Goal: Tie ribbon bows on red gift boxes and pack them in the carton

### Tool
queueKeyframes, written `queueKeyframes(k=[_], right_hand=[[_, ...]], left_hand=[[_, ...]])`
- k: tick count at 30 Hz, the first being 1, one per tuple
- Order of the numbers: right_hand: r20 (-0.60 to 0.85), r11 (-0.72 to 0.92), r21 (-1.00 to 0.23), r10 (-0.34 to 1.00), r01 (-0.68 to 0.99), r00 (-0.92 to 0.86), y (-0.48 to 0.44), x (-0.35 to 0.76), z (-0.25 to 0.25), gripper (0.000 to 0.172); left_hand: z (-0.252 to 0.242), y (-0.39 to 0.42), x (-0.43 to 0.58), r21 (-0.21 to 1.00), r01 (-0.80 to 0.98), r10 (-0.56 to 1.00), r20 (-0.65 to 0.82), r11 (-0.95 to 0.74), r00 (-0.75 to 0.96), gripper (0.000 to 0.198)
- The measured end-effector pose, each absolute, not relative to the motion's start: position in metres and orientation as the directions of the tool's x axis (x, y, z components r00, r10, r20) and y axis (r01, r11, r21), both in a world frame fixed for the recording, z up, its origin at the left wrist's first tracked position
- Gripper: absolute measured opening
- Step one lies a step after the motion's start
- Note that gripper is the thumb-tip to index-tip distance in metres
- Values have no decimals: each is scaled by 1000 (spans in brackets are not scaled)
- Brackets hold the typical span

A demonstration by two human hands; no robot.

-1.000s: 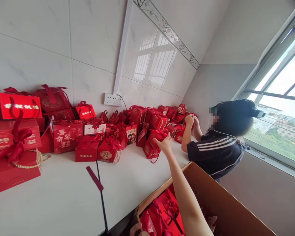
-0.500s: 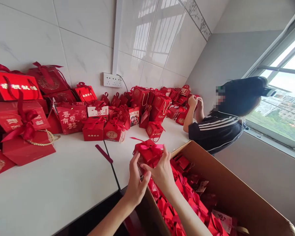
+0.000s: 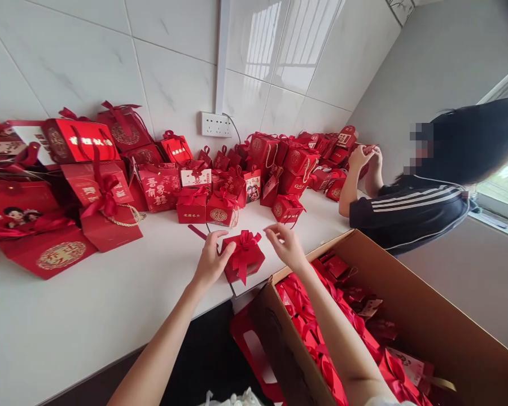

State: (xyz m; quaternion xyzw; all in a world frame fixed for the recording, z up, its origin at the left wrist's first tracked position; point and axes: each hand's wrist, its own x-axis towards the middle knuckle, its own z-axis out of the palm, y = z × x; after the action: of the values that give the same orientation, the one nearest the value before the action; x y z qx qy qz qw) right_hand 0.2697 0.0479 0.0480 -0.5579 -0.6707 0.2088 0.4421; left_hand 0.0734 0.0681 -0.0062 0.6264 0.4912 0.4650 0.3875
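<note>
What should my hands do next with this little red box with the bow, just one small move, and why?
Probably bring the right hand down onto the red box for a two-handed grip. The left hand touches only its left side, the right hand hangs open beside the bow, and the box sits near the counter edge.

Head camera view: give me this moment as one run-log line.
left hand: holds red gift box on white counter | right hand: open, beside box | cardboard carton: by counter edge
</note>
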Motion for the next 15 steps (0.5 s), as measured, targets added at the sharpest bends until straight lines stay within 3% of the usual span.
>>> queueKeyframes(k=[2,6,9,15], right_hand=[[361,308,-737,932,602,-35,75,264,45,23],[203,238,-757,971,608,-128,99,248,34,14],[170,179,-797,983,577,-71,93,246,25,16],[127,66,-902,985,426,117,71,260,7,23]], left_hand=[[-11,67,75,921,297,967,247,-253,60,37],[-21,68,73,908,330,963,271,-259,11,29],[-17,64,66,896,375,962,269,-236,-37,28],[4,49,69,881,451,988,97,-142,121,36]])
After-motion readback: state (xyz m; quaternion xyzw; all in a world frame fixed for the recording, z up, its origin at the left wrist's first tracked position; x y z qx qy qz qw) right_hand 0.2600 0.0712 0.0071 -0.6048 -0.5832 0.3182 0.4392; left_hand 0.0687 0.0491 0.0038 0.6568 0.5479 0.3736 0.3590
